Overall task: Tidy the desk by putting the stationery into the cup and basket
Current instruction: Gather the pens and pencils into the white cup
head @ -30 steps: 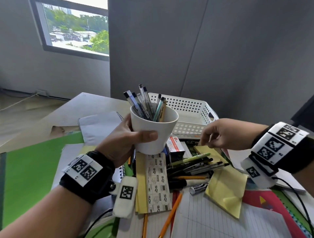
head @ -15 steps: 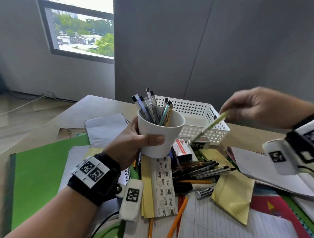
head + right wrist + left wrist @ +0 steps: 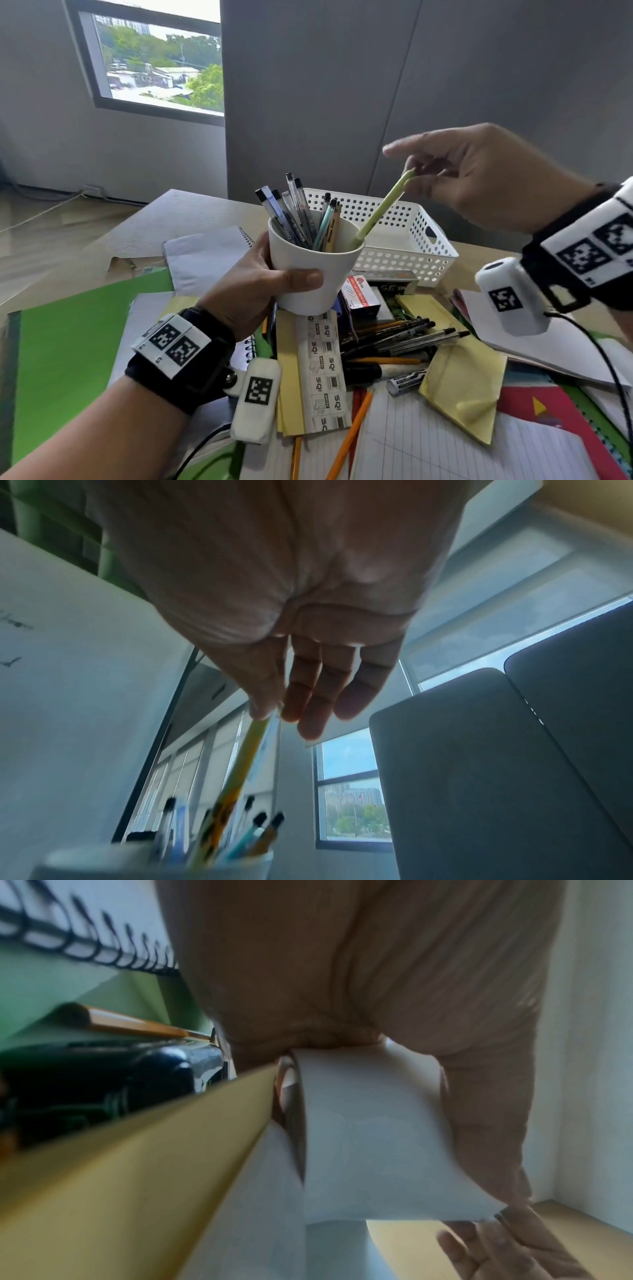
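While my left hand (image 3: 251, 291) grips the white cup (image 3: 317, 274) raised above the clutter, my right hand (image 3: 479, 178) pinches the top end of a light green pen (image 3: 382, 208) between thumb and fingertips, its lower end already inside the cup rim; other fingers spread loose; cup already has a bunch of pens (image 3: 298, 214) standing in it, so I'd call pen sorting partly done; left on the desk: a cluster of black pens (image 3: 400, 337), orange pencils (image 3: 349, 435), a marker (image 3: 406, 378), a small red-and-white box (image 3: 361, 294), yellow sticky notes (image 3: 462, 380); white perforated basket (image 3: 404, 236) behind the cup looks empty as far as I can see, so basket part not started, by my read.
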Action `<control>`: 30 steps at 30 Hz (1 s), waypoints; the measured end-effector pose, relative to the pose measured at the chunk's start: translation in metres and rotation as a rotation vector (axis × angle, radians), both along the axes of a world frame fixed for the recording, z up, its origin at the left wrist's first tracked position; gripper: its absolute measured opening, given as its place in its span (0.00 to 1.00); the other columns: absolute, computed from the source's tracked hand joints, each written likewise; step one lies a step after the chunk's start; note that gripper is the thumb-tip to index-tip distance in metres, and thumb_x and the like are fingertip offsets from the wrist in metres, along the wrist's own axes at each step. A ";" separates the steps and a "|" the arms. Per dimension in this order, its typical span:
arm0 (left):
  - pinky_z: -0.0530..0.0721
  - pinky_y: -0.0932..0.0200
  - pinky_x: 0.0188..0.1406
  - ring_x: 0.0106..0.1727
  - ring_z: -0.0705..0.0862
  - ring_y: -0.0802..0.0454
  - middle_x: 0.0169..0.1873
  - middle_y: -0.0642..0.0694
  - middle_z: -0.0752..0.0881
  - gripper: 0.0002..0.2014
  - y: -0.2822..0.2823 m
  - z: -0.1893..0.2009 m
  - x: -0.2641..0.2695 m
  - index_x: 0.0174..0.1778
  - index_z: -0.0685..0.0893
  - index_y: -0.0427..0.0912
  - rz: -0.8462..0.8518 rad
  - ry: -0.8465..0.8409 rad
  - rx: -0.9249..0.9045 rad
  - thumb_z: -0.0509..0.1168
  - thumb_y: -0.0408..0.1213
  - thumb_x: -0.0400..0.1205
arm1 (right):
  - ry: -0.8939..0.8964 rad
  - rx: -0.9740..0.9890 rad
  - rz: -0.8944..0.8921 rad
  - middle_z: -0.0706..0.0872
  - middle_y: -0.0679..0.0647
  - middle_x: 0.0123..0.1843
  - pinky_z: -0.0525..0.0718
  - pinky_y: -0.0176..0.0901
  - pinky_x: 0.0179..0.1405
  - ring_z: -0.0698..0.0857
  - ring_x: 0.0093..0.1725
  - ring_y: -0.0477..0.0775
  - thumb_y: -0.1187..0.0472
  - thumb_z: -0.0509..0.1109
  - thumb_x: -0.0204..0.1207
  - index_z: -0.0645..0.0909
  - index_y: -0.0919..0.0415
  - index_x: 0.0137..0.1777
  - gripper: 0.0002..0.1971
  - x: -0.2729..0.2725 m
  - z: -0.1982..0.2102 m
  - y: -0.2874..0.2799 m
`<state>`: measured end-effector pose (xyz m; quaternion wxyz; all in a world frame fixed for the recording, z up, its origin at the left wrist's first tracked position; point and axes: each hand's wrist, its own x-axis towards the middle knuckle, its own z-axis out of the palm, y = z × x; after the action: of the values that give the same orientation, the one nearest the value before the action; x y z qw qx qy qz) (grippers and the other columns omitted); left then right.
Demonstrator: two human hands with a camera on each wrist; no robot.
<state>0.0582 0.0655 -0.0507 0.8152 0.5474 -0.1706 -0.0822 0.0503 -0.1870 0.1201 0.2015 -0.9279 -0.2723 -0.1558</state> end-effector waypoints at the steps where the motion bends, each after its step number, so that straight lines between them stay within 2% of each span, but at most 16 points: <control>1: 0.89 0.42 0.56 0.62 0.88 0.36 0.66 0.34 0.87 0.45 0.000 0.000 0.000 0.77 0.76 0.46 0.001 0.001 0.001 0.82 0.32 0.60 | 0.035 0.039 -0.015 0.90 0.42 0.49 0.87 0.29 0.51 0.89 0.48 0.40 0.59 0.79 0.77 0.82 0.44 0.72 0.25 0.000 -0.006 0.000; 3: 0.90 0.42 0.55 0.62 0.89 0.37 0.65 0.35 0.88 0.45 0.001 0.000 0.001 0.76 0.76 0.47 -0.002 -0.001 -0.003 0.82 0.32 0.60 | 0.056 0.121 -0.061 0.90 0.43 0.50 0.86 0.28 0.47 0.90 0.47 0.40 0.57 0.81 0.75 0.80 0.45 0.73 0.27 0.001 -0.015 -0.004; 5: 0.90 0.43 0.54 0.60 0.89 0.38 0.64 0.36 0.88 0.44 0.001 0.000 0.001 0.75 0.77 0.48 -0.006 -0.005 -0.010 0.81 0.33 0.60 | 0.085 0.122 -0.128 0.90 0.43 0.49 0.85 0.30 0.44 0.89 0.46 0.40 0.56 0.80 0.76 0.82 0.47 0.66 0.20 0.002 -0.025 -0.012; 8: 0.90 0.41 0.55 0.61 0.89 0.37 0.65 0.34 0.87 0.43 -0.001 -0.001 0.001 0.76 0.77 0.46 -0.017 -0.025 -0.018 0.81 0.32 0.61 | 0.341 -0.123 -0.173 0.91 0.43 0.47 0.89 0.40 0.52 0.89 0.44 0.39 0.57 0.79 0.77 0.85 0.47 0.55 0.09 0.006 -0.047 -0.026; 11: 0.90 0.42 0.55 0.60 0.89 0.37 0.64 0.35 0.88 0.41 -0.001 -0.001 0.001 0.75 0.78 0.47 -0.024 -0.034 -0.024 0.80 0.32 0.63 | 0.605 -0.383 -0.168 0.92 0.40 0.46 0.89 0.37 0.50 0.89 0.44 0.36 0.55 0.80 0.76 0.87 0.42 0.49 0.07 0.006 -0.072 -0.035; 14: 0.90 0.42 0.54 0.60 0.89 0.37 0.64 0.34 0.88 0.42 0.000 0.000 0.000 0.76 0.78 0.46 -0.029 -0.034 -0.019 0.80 0.32 0.63 | 0.604 -0.469 -0.182 0.91 0.37 0.43 0.89 0.41 0.47 0.88 0.42 0.36 0.55 0.82 0.73 0.88 0.43 0.44 0.07 0.007 -0.091 -0.039; 18: 0.90 0.42 0.55 0.62 0.88 0.36 0.66 0.33 0.87 0.44 0.000 0.000 0.000 0.78 0.76 0.45 -0.027 -0.030 -0.019 0.81 0.32 0.62 | 0.614 -0.494 -0.184 0.90 0.34 0.39 0.90 0.45 0.44 0.88 0.38 0.38 0.55 0.84 0.69 0.89 0.42 0.43 0.08 0.005 -0.101 -0.037; 21: 0.90 0.42 0.56 0.62 0.88 0.36 0.66 0.34 0.87 0.48 0.000 0.000 0.000 0.78 0.76 0.46 -0.022 -0.021 -0.010 0.85 0.33 0.59 | 0.621 -0.496 -0.178 0.90 0.37 0.38 0.91 0.50 0.42 0.88 0.36 0.41 0.55 0.85 0.66 0.87 0.43 0.41 0.10 0.004 -0.106 -0.035; 23: 0.90 0.42 0.56 0.61 0.89 0.36 0.65 0.34 0.88 0.45 0.000 0.000 0.000 0.77 0.76 0.46 -0.017 -0.022 -0.012 0.82 0.33 0.61 | 0.614 -0.495 -0.166 0.89 0.41 0.39 0.91 0.53 0.43 0.87 0.39 0.45 0.56 0.85 0.64 0.85 0.44 0.41 0.12 0.005 -0.111 -0.034; 27: 0.90 0.41 0.55 0.61 0.89 0.35 0.65 0.34 0.88 0.42 0.000 0.000 -0.001 0.76 0.77 0.47 -0.018 -0.027 -0.008 0.81 0.33 0.62 | 0.623 -0.481 -0.139 0.88 0.44 0.41 0.90 0.53 0.45 0.87 0.42 0.47 0.58 0.85 0.66 0.84 0.43 0.42 0.13 0.005 -0.115 -0.037; 30: 0.90 0.41 0.55 0.60 0.89 0.36 0.65 0.33 0.88 0.41 -0.001 0.000 -0.001 0.75 0.78 0.47 -0.017 -0.028 -0.011 0.80 0.32 0.63 | 0.592 -0.449 -0.111 0.89 0.42 0.38 0.90 0.58 0.47 0.88 0.40 0.49 0.63 0.80 0.69 0.84 0.45 0.39 0.11 0.007 -0.107 -0.043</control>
<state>0.0574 0.0650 -0.0510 0.8151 0.5424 -0.1870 -0.0805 0.0575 -0.2302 0.0130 0.0545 -0.9672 -0.1790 0.1719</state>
